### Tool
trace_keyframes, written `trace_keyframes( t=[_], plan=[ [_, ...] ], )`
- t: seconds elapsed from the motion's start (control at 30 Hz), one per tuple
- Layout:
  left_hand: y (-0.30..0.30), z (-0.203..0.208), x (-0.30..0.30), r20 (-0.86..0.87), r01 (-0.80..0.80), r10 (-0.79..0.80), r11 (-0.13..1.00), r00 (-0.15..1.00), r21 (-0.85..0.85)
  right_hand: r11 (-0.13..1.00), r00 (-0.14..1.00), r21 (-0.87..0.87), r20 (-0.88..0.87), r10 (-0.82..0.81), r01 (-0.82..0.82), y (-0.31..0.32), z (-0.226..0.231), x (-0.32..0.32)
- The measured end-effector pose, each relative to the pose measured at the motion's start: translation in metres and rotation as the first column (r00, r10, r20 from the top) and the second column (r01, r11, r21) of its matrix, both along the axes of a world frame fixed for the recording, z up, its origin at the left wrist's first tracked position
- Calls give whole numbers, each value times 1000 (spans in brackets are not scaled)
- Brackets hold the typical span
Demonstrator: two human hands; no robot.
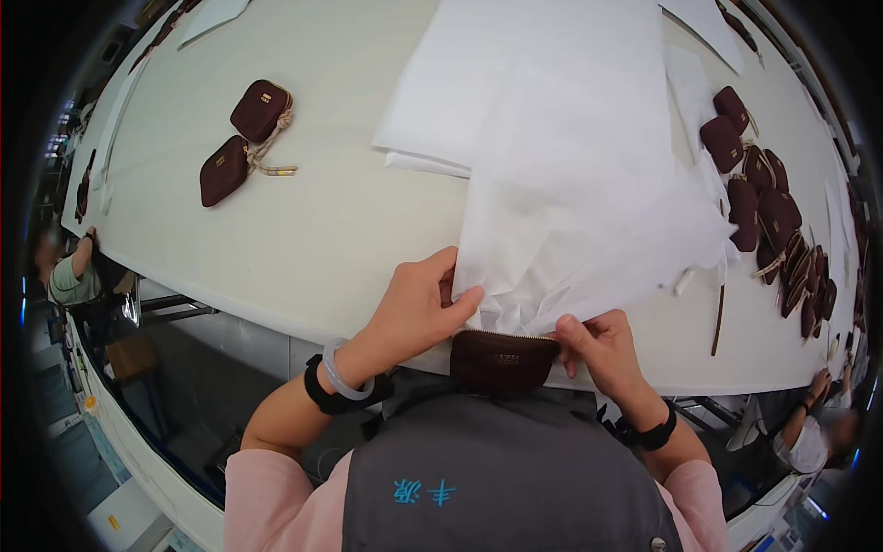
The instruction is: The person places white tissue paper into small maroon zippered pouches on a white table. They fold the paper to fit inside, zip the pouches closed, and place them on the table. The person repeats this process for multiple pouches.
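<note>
A small dark brown zip pouch [502, 359] rests against my apron at the table's front edge, its zipped mouth facing up and away from me. Crumpled white tissue paper [561, 212] gathers at that mouth and spreads out over the table beyond. At the pouch's upper left, my left hand [418, 299] is closed on the paper's edge between thumb and fingers. My right hand [602, 350] pinches the pouch's right corner, with its thumb beside the zip. How far the paper reaches inside the pouch is hidden.
Two maroon pouches [260, 110] with beige cords lie at the left of the pale table [340, 221]. Several more pouches [777, 221] are heaped at the right. A dark strip [718, 320] lies near the front right. Other people [75, 276] sit at both sides.
</note>
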State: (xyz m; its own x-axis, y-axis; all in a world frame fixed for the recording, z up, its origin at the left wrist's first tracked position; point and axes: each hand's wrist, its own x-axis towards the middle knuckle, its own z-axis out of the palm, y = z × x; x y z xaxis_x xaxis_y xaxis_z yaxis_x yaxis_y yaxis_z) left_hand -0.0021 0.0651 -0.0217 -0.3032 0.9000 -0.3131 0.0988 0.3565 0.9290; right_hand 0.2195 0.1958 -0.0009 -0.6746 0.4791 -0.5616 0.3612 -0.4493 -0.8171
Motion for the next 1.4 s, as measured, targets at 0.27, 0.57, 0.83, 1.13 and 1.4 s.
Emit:
trace_keyframes(
  t=[0.27, 0.57, 0.83, 1.13, 1.4],
  plan=[
    [-13, 9, -13, 186, 134, -106, 981, 977, -143, 996, 994, 92, 107, -12, 2, 20, -10, -8],
    [-15, 12, -33, 18, 552, -552, 834, 834, -2, 799, 965, 541, 130, 227, -261, 24, -11, 6],
    [-5, 10, -31, 184, 597, -570, 787, 801, -158, 721, 807, 411, 63, 587, -557, 40, -1, 16],
    [-1, 24, -29, 40, 546, -560, 787, 828, -288, 384, 768, 719, 323, 553, -579, 40, -28, 25],
    [8, 22, 1, -511, 319, -204, 936, 835, 147, 515, 727, 526, 368, 579, -676, 44, -14, 12]
  ],
)
